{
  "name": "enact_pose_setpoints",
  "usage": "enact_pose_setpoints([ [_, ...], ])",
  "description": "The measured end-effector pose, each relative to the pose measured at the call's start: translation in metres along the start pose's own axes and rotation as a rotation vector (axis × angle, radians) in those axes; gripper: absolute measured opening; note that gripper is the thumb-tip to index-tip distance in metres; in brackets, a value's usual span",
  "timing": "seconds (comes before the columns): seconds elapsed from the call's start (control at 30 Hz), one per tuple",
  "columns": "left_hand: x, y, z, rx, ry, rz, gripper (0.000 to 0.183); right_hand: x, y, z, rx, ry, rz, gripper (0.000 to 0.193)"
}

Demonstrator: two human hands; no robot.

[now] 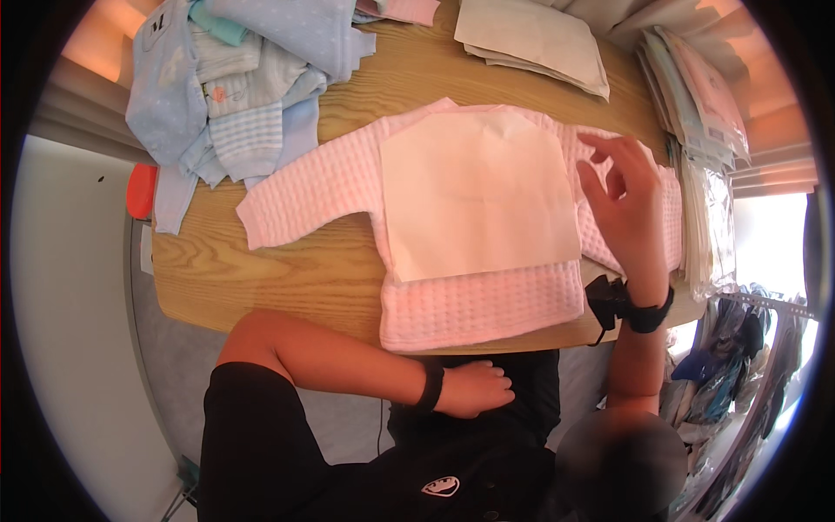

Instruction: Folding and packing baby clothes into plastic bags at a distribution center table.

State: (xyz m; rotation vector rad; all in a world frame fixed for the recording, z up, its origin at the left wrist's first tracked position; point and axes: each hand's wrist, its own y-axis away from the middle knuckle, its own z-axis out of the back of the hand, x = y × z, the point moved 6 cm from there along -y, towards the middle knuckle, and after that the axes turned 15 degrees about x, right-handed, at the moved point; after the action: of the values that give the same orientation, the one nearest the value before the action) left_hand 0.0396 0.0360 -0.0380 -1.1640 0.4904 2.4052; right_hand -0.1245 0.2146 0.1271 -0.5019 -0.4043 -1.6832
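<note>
A pink quilted baby top (pixel 483 313) lies spread on the wooden table, its left sleeve stretched out to the side. A cream sheet of paper (pixel 478 196) lies flat over its chest, leaving the hem band uncovered. Over the top's right sleeve is my right hand (pixel 624 196), with thumb and fingers curved apart and nothing visible between them. My left hand (pixel 474 389) rests low by my lap, off the table edge, fingers curled in and no object showing. Both wrists wear black bands; a black device sits at the right one.
Blue and white baby clothes (pixel 252 78) are heaped at the far left. A stack of cream paper sheets (pixel 531 48) lies at the back. Clear-bagged garments (pixel 700 104) pile up along the right edge. Beyond the table, a rack (pixel 739 365) holds bagged items.
</note>
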Motion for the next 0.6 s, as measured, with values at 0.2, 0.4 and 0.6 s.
enact_pose_setpoints([
  [0.2,0.002,0.0,-0.001,-0.035,0.019,-0.031,0.011,0.017,-0.075,-0.023,0.117,0.021,0.31,0.028],
  [0.4,0.002,0.0,0.0,-0.017,0.006,-0.007,0.014,-0.02,-0.118,-0.094,0.127,0.091,0.279,0.027],
  [0.6,0.0,0.0,0.0,-0.008,-0.004,-0.02,0.025,-0.029,-0.112,-0.101,0.079,-0.011,0.323,0.021],
])
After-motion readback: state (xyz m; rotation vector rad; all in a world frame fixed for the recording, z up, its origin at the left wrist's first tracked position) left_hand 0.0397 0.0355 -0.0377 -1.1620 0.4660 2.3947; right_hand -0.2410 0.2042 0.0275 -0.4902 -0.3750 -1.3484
